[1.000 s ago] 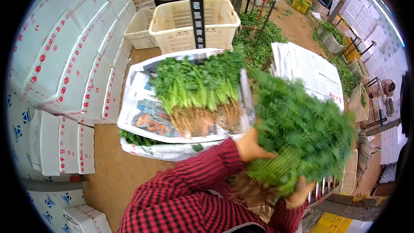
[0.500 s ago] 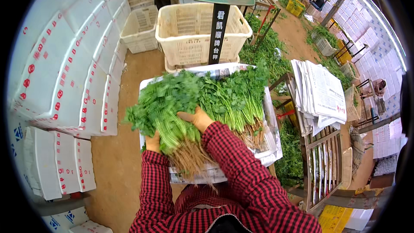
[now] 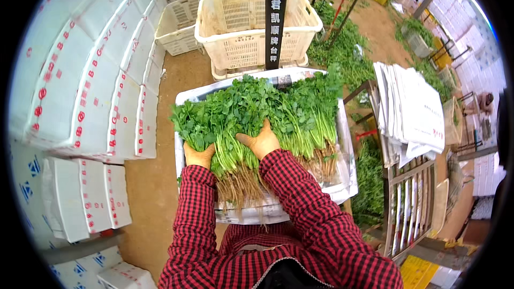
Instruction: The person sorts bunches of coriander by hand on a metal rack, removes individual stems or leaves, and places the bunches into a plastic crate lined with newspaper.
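A bunch of leafy greens (image 3: 231, 147), with thin pale-green stems and long brown roots, lies on the left side of a white, newspaper-lined box (image 3: 350, 174). Its leaves point away from me and its roots toward me. My left hand (image 3: 198, 155) holds the bunch at its left edge, thumb on the stems. From the other side my right hand (image 3: 261, 140) presses in, its fingers partly sunk among the leaves. Against the bunch on the right lie more of the same rooted greens (image 3: 308, 128).
Beyond the box stand a scale display on a black post (image 3: 274, 29) and a cream plastic crate (image 3: 251, 48). White foam boxes (image 3: 91, 75) are stacked at left. A newspaper pile (image 3: 409, 107) rests on a wooden rack (image 3: 409, 203) at right. Loose greens (image 3: 369, 187) lie below.
The bunch between my hands has come down into the box beside the other greens, its leaves spreading out and its roots settling. Both hands stay on it. My view has shifted slightly.
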Demonstrator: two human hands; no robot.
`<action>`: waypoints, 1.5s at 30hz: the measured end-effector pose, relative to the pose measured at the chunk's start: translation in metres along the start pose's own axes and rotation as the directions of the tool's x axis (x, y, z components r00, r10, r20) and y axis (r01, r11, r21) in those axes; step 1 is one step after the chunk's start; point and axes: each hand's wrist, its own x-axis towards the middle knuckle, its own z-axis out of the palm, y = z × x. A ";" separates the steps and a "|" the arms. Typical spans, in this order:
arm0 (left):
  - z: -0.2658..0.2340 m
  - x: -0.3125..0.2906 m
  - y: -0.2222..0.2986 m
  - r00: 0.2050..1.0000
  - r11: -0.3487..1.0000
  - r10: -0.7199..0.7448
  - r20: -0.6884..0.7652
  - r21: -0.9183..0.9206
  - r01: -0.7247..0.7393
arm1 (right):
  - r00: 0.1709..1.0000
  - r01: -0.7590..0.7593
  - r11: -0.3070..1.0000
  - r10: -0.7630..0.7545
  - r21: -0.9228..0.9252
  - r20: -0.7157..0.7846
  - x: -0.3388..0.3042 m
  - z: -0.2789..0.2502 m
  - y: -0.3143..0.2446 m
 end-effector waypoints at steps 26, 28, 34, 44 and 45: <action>0.043 0.007 0.081 0.187 0.213 0.555 0.810 0.079 -0.974 | 0.993 -0.110 0.992 0.113 -0.066 0.046 -0.011 -0.007 -0.018; 0.037 0.007 0.083 0.210 0.167 0.517 0.830 0.142 -0.976 | 0.990 0.139 0.985 -0.142 -0.105 -0.024 -0.026 -0.018 -0.006; 0.046 -0.006 0.077 0.223 0.215 0.563 0.796 0.119 -0.969 | 0.850 0.134 0.988 -0.153 -0.073 -0.505 0.033 -0.072 -0.014; 0.053 -0.013 0.081 0.245 0.182 0.474 0.846 0.179 -0.967 | 0.981 -0.039 0.798 -0.084 -0.602 -0.174 0.124 -0.069 -0.005; 0.050 -0.014 0.082 0.225 0.177 0.490 0.842 0.157 -0.972 | 0.970 -0.022 0.824 -0.119 -0.566 -0.211 0.112 -0.072 -0.011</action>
